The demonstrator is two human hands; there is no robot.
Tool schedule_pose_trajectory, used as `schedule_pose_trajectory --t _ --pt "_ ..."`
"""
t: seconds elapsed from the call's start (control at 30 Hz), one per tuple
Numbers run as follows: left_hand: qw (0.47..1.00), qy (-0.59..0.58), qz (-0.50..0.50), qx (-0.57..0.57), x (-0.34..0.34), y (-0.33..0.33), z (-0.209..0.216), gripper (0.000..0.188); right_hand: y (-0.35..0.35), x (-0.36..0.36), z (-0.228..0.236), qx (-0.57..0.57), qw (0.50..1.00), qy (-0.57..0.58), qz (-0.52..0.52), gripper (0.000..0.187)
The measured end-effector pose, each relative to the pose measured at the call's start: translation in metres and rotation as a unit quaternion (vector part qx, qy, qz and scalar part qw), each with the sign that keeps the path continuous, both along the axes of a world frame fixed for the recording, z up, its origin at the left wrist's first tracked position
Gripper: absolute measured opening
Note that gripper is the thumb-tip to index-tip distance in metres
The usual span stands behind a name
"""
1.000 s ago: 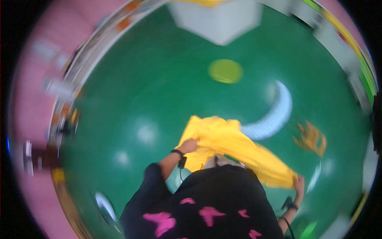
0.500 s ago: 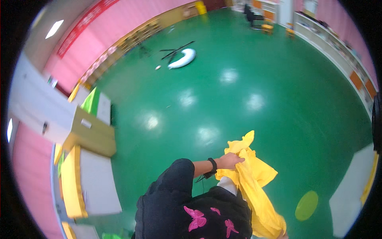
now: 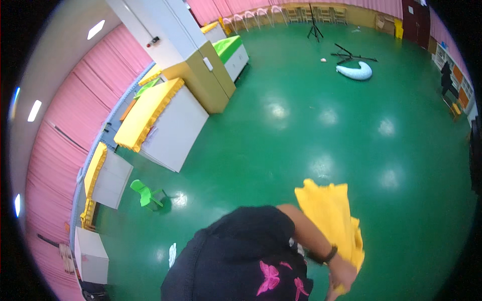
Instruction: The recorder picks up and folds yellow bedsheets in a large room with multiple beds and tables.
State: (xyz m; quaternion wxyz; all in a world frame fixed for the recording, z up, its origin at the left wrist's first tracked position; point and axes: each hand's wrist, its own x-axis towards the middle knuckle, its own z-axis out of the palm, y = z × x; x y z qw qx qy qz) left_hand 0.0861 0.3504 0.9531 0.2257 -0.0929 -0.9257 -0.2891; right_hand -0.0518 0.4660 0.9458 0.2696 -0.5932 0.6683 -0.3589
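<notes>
A yellow cloth [image 3: 329,213] hangs in folds in front of me, to the right of my black top with pink butterflies. My left arm, with a dark band at the wrist, reaches across to the right. At the cloth's lower end my left hand [image 3: 344,273] is closed, a bit of yellow showing at its fingers. Just beside it, low at the picture's edge, a sliver of skin [image 3: 331,290] may be my right hand; its fingers are mostly hidden.
A green chair [image 3: 145,194] stands on the green floor at left. Near it are white cabinets with yellow covers [image 3: 150,113] and a pillar [image 3: 211,75]. A pale crescent cushion [image 3: 356,71] and a black stand [image 3: 346,54] lie far off. Something white [image 3: 172,255] is on the floor.
My view has swung left. My left hand has moved from the cloth's upper part down to its lower end, and the cloth now hangs broader and flatter.
</notes>
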Motion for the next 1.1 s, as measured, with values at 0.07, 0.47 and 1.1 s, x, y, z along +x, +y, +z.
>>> schedule_pose_trajectory --t 0.07,0.47,1.1 --pt "0.984 -0.139 -0.039 -0.101 -0.028 0.036 0.027 0.026 -0.01 0.01 -0.015 0.014 0.996 -0.087 -0.007 0.082" --pt "0.916 -0.249 0.305 0.074 0.086 0.021 -0.07 0.054 0.025 -0.052 -0.115 0.257 0.846 -0.461 -0.07 0.06" --pt "0.677 -0.561 0.438 0.188 0.146 -0.258 -0.402 0.048 0.196 -0.153 -0.17 0.407 0.753 -0.246 -0.454 0.06"
